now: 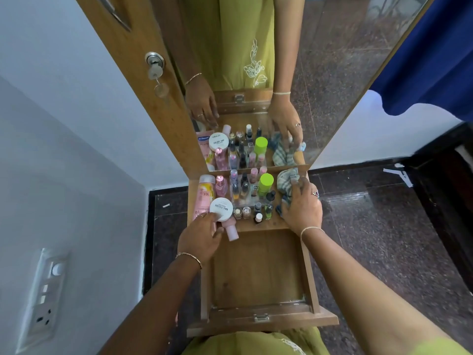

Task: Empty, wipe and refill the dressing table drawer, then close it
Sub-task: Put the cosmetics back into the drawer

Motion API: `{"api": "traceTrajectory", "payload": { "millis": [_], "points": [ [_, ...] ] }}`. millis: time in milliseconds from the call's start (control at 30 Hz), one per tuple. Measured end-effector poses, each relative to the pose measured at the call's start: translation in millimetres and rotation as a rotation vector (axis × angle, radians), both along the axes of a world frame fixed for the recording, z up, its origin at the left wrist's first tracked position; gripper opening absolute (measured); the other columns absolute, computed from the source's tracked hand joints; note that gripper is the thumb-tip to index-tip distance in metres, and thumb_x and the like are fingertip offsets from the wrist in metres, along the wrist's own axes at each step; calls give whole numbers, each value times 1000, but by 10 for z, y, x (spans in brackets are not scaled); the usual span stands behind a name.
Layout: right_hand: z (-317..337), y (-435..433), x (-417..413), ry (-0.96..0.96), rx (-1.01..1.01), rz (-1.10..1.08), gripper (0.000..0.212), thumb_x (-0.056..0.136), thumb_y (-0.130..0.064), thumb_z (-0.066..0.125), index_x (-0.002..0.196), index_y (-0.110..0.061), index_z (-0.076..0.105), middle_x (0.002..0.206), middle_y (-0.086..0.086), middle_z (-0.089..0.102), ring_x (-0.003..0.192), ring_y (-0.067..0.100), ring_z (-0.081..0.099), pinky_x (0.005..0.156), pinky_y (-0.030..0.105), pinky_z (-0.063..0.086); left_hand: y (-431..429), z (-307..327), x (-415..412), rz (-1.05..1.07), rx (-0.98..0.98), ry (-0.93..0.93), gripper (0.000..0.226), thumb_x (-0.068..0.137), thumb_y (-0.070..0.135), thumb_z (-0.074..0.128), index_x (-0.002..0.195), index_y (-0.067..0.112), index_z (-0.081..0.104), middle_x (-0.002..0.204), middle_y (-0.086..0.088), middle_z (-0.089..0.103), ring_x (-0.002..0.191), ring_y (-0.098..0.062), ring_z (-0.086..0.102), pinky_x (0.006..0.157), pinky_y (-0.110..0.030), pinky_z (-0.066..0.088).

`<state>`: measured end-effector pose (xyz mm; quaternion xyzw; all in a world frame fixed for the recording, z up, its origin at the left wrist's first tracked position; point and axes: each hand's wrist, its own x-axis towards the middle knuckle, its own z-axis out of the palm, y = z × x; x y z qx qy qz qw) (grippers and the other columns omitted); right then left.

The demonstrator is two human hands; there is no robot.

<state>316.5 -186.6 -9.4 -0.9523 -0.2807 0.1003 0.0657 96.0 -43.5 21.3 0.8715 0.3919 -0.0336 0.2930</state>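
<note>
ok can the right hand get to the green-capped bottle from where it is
Probably yes. The right hand grips the cloth just right of the green-capped bottle, whose cap stands above the small bottles around it. It may have to drop the cloth first.

Drawer [258, 262] pulled out, bare wood floor showing. Your left hand [201, 238] touches the white jar [222, 207] and pink bottle [232, 231], grip unclear. Your right hand [303, 207] grips the checked cloth [289, 176] beside the nail polish bottles [246, 212].
</note>
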Motion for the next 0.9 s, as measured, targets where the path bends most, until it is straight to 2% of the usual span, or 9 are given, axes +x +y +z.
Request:
{"api": "traceTrajectory", "payload": {
  "millis": [133, 267, 367, 433, 567, 633, 700, 833, 900],
  "points": [
    [70, -200, -334, -25, 186, -69, 59, 80, -24, 65, 134, -12, 42, 143, 11, 35, 123, 33, 44, 86, 47, 49, 51, -44, -117, 68, -26, -3, 37, 87, 23, 61, 123, 20, 58, 124, -5, 60, 108, -25, 58, 87, -37, 52],
    [109, -329, -746, 19, 249, -215, 55, 84, -22, 61, 134, -9, 41, 134, 12, 42, 114, 32, 50, 89, 47, 47, 103, -104, -232, 174, -67, -27, 40, 86, 20, 64, 126, 16, 57, 124, -9, 60, 107, -26, 60, 89, -39, 53],
    [110, -329, -1109, 39, 347, -298, 40, 88, -21, 59, 122, -8, 43, 118, 11, 48, 102, 29, 53, 82, 42, 46, 144, -158, -321, 231, -105, -45, 44, 84, 19, 68, 126, 11, 58, 124, -13, 60, 108, -29, 59, 91, -40, 53],
    [87, -274, -1343, 81, 404, -318, 30, 88, -21, 59, 112, -13, 44, 104, 2, 47, 91, 21, 52, 73, 33, 44, 166, -191, -368, 274, -144, -57, 46, 82, 19, 72, 125, 9, 58, 123, -13, 60, 108, -30, 59, 91, -41, 52],
    [17, -61, -1701, 345, 332, -195, 11, 88, -24, 58, 89, -30, 49, 85, -12, 56, 76, 8, 55, 60, 25, 41, 206, -237, -466, 309, -256, -95, 48, 81, 19, 73, 125, 10, 58, 123, -13, 61, 105, -30, 62, 90, -46, 53],
    [-30, 65, -1834, 471, 257, -53, 8, 88, -21, 58, 89, -29, 56, 88, -9, 62, 79, 12, 59, 65, 28, 50, 249, -262, -524, 295, -295, -102, 46, 82, 16, 70, 126, 10, 57, 124, -12, 61, 100, -27, 63, 89, -42, 53],
    [-67, 228, -1948, 593, 273, -30, 14, 89, -18, 59, 102, -21, 62, 98, -2, 66, 88, 16, 62, 77, 30, 52, 298, -284, -587, 278, -347, -101, 46, 84, 13, 68, 128, 12, 56, 124, -8, 62, 94, -20, 63, 87, -37, 53],
    [-117, 572, -2068, 939, 466, -392, 35, 92, -14, 60, 126, -5, 55, 116, 9, 64, 104, 20, 61, 93, 30, 47, 381, -340, -686, 266, -440, -92, 46, 85, 12, 67, 129, 15, 55, 122, -3, 63, 89, -11, 60, 83, -27, 50],
    [-163, 680, -2099, 1060, 568, -602, 34, 92, -15, 60, 124, -4, 55, 109, 11, 64, 94, 19, 60, 87, 31, 48, 416, -364, -740, 275, -481, -91, 47, 85, 12, 67, 130, 16, 54, 125, -1, 61, 94, -11, 61, 82, -26, 49]
  ]
}}
